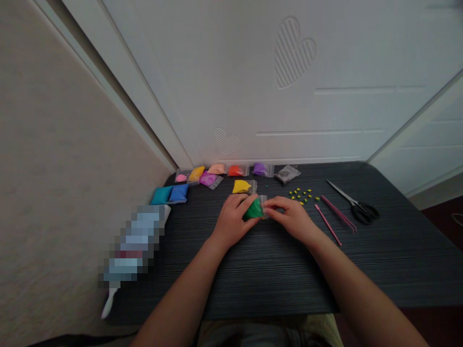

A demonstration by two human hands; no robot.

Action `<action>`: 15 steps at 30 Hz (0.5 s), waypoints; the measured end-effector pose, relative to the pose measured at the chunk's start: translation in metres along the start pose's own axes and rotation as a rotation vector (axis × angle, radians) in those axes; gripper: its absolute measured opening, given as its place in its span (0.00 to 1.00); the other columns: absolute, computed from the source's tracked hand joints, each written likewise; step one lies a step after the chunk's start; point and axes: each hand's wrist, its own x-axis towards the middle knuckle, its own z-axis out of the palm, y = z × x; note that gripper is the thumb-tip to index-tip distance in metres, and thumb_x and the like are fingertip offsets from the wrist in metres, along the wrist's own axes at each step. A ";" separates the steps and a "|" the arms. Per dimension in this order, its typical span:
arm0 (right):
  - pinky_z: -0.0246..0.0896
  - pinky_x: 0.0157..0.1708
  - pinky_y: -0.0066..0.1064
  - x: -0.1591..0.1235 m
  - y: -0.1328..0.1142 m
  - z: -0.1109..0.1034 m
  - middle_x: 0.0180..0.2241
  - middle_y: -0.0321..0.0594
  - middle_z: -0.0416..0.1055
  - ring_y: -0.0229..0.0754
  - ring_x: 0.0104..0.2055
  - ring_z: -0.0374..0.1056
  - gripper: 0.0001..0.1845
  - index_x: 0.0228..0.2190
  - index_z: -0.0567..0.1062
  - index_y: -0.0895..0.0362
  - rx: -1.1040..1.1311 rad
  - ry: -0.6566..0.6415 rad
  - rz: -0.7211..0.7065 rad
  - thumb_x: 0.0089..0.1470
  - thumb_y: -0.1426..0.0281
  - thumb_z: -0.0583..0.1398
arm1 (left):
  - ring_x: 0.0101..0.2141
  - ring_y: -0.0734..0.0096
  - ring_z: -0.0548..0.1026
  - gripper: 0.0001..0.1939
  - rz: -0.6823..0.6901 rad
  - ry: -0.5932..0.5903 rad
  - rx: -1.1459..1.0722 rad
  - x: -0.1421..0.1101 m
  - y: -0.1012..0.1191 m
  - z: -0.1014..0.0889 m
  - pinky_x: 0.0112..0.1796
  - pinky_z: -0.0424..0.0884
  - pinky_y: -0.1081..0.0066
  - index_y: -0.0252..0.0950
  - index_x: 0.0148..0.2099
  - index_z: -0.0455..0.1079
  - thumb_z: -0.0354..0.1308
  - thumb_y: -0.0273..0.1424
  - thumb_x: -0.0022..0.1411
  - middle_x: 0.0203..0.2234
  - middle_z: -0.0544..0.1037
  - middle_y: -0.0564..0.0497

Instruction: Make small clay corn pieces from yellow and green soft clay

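A small clear bag of green clay point(254, 209) lies at the middle of the dark table point(275, 270). My left hand point(232, 220) is curled round the bag's left side and grips it. My right hand point(292, 217) pinches the bag's clear top edge on the right with closed fingers. A yellow clay bag point(242, 186) lies just behind my hands. Several tiny yellow clay bits point(302, 194) are scattered behind my right hand.
More clay bags sit along the table's back: two blue point(170, 194), pink, magenta point(209, 179), peach, orange point(236, 170), purple point(260, 168), grey point(287, 173). Black scissors point(358, 205) and pink tools point(338, 213) lie to the right. A tube point(132, 246) lies at the left edge.
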 end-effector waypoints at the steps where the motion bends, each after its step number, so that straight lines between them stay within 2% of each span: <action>1: 0.59 0.37 0.30 0.000 0.001 -0.001 0.31 0.36 0.71 0.37 0.34 0.66 0.08 0.33 0.73 0.54 -0.009 -0.009 -0.004 0.47 0.69 0.57 | 0.44 0.64 0.62 0.25 0.005 -0.008 -0.004 0.000 0.000 0.000 0.47 0.58 0.63 0.36 0.52 0.59 0.56 0.35 0.52 0.41 0.67 0.46; 7: 0.58 0.35 0.28 -0.001 0.004 -0.001 0.29 0.35 0.69 0.36 0.33 0.64 0.05 0.29 0.72 0.55 -0.047 -0.029 -0.051 0.47 0.69 0.58 | 0.43 0.64 0.62 0.24 0.023 -0.012 -0.002 0.001 0.000 0.002 0.46 0.59 0.63 0.37 0.52 0.60 0.56 0.33 0.52 0.41 0.67 0.47; 15: 0.58 0.39 0.29 0.000 0.006 0.002 0.32 0.35 0.70 0.36 0.36 0.65 0.05 0.30 0.73 0.54 -0.050 -0.033 -0.043 0.48 0.71 0.57 | 0.43 0.63 0.63 0.23 0.046 0.006 0.051 0.001 0.001 0.003 0.46 0.60 0.61 0.37 0.52 0.60 0.56 0.32 0.52 0.40 0.67 0.46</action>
